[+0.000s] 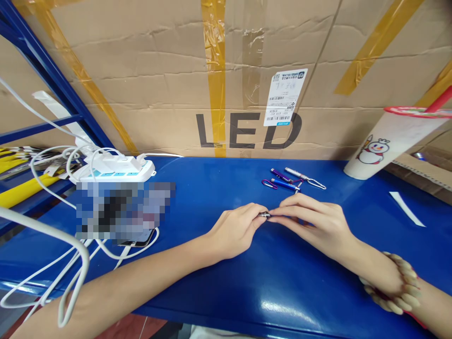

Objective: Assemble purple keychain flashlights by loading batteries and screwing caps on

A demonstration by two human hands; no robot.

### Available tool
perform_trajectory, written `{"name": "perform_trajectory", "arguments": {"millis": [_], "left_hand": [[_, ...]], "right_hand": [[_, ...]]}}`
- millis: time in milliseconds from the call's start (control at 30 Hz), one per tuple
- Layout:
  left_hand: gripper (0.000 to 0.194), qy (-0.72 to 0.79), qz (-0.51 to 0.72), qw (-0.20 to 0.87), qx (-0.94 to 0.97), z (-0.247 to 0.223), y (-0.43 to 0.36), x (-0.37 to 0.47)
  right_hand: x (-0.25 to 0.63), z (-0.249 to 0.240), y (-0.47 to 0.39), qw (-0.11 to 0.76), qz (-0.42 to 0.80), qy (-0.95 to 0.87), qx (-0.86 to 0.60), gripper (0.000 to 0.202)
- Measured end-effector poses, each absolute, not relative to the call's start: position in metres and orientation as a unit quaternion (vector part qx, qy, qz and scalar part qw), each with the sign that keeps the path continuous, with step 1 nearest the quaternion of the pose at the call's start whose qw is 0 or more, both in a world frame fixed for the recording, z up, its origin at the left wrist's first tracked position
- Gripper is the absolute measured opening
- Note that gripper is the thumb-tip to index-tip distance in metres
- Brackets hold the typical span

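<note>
Your two hands meet at the middle of the blue table, and between them sits a small dark metal piece, pinched at both ends just above the tabletop. Your left hand has its fingertips drawn narrow around the left end of it; your right hand lies with fingers long and close together, their tips closed on the right end. Just beyond your knuckles, three little keychain torches lie in a loose cluster, purple, blue and silver, each with a clip. Off to the right, a white drink cup stands with a red rim, a red straw and a snowman cartoon on its side; what's in it can't be seen. On your right wrist, a beaded bracelet. To the left, a white power strip with plugs in it trails white cables toward the near edge. Open blue surface runs between your forearms and to the right of your hand. Behind everything, a cardboard box walls off the far edge, printed "LED", striped with yellow tape and carrying a white shipping label too small to read.
</note>
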State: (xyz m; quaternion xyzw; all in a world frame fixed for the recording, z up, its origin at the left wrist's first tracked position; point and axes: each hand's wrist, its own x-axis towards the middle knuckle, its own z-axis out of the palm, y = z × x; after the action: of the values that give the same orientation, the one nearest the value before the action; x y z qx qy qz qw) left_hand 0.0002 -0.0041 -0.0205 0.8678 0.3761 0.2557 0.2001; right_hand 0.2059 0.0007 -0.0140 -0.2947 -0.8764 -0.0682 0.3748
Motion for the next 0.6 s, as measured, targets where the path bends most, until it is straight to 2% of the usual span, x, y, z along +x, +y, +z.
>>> {"name": "perform_trajectory", "arguments": {"millis": [167,600], "left_hand": [[0.023,0.388,0.246,0.208,0.864,-0.0196,-0.0047,0.0],[0.023,0.371,0.236,0.222,0.87,-0.0209,-0.0044,-0.0005]], "right_hand": [[0.2126,-0.0115,0.0044,0.347,-0.145,-0.897,-0.233,0.017],[0.2149,-0.0049,0.0023,0.329,-0.168,-0.904,-0.214,0.024]]}}
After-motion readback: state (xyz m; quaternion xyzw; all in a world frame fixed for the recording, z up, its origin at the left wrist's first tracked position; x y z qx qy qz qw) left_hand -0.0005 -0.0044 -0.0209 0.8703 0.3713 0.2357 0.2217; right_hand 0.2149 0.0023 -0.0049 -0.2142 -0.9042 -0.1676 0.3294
